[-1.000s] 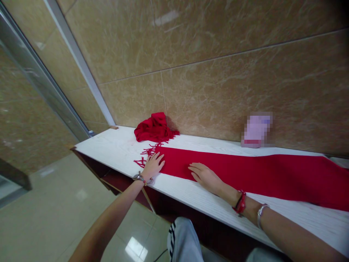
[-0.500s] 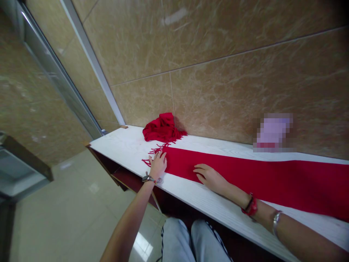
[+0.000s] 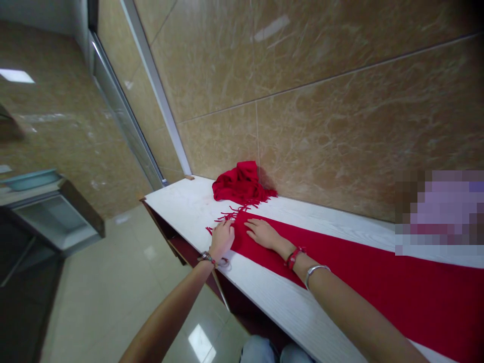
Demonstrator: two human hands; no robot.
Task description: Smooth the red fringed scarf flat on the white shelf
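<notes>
A long red scarf lies spread flat along a white shelf top, its fringe toward the far left end. My left hand rests at the fringed end, fingers lying on the edge of the cloth. Palm down on the scarf, a little to the right, is my right hand, with fingers stretched out and slightly spread. Beyond both hands sits a crumpled red fringed cloth, bunched against the wall.
A tan marbled wall runs along the shelf's back. A pixelated pinkish patch hides something at the right. Across the tiled floor, a blue-green basin stands on a cabinet. My knees are below the shelf edge.
My right hand has moved left along the scarf, close to my left hand, and now lies flat. My left hand stays at the fringed end. The view has shifted.
</notes>
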